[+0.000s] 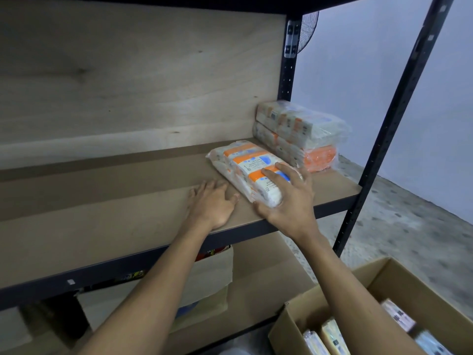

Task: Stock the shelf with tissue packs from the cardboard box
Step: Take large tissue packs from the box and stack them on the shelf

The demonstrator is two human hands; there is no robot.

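A white, orange and blue tissue pack (243, 165) lies flat on the brown shelf board (102, 213), near its right end. My right hand (286, 198) grips the pack's near end, fingers on top and thumb at its front corner. My left hand (212, 203) rests flat on the board just left of the pack, fingers straight. Two more tissue packs (299, 134) are stacked at the shelf's back right corner. The open cardboard box (384, 298) stands at the lower right with several packs (330, 336) inside.
A dark metal upright (399, 103) frames the shelf's right front corner. The lower shelf holds a folded cardboard piece (212, 272) and coloured items behind it. A black fan (309, 29) shows behind the rear post. Grey speckled floor (409, 226) lies to the right.
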